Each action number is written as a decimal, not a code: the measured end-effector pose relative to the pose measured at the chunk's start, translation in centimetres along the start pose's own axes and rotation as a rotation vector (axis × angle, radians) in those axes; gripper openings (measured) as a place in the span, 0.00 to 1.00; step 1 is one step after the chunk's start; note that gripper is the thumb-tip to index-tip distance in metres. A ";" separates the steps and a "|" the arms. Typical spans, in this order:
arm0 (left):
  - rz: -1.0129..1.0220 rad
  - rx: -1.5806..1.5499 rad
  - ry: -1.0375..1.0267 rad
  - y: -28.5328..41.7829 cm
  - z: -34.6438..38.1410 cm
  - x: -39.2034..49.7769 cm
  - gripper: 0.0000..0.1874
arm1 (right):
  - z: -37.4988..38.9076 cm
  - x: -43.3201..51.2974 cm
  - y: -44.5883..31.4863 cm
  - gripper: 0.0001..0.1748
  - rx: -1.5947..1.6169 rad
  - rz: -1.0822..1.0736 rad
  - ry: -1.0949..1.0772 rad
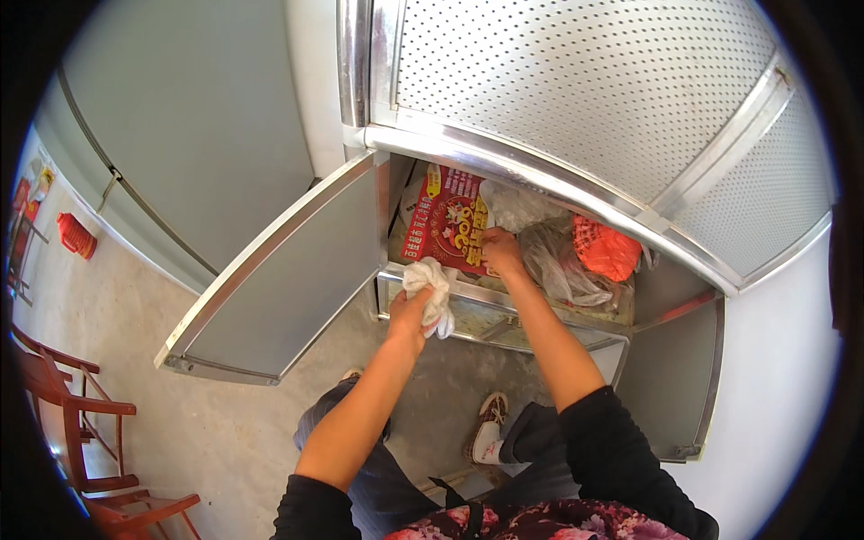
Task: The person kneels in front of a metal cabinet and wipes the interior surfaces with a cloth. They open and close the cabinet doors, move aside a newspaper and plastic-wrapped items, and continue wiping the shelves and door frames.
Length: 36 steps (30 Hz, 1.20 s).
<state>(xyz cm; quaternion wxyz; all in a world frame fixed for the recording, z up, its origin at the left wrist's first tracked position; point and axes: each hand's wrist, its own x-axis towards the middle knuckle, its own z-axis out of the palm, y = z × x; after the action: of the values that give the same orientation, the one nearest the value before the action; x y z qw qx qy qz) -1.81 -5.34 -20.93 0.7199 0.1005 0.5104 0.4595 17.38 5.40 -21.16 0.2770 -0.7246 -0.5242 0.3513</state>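
My left hand (408,316) holds a crumpled white cloth (430,290) in front of the open cabinet's lower ledge. Inside the cabinet, my right hand (501,251) has its curled fingers on the right edge of a red printed sheet (445,219); the fingertips are partly hidden. The sheet bears large yellow and white writing and lies flat on the cabinet shelf (611,312). Just right of that hand are crumpled clear plastic bags (550,253). A bright red plastic bag (606,248) sits against them, farther right.
The left cabinet door (290,270) swings out beside my left arm, and the right door (668,378) stands open too. Above the opening runs a metal rail (506,162) under perforated panels (574,88). Wooden chairs (74,405) and a red jug (75,236) are at the left.
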 end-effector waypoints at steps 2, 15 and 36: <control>0.002 0.025 -0.011 -0.3 -0.4 0.2 0.20 | 0.7 2.1 0.4 0.30 -0.533 -0.022 0.250; 0.014 0.020 0.023 0.3 1.8 -1.3 0.25 | -0.6 1.3 1.9 0.16 -0.011 0.115 -0.063; 0.028 0.028 -0.087 1.0 0.5 -1.7 0.22 | -1.3 -0.2 1.8 0.22 -0.523 -0.398 -0.228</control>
<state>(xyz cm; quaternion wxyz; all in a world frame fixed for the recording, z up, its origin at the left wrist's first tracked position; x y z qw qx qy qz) -2.07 -5.93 -18.98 0.7332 0.1378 0.4837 0.4576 19.46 4.64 -21.73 0.0845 -0.6107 -0.7551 0.2230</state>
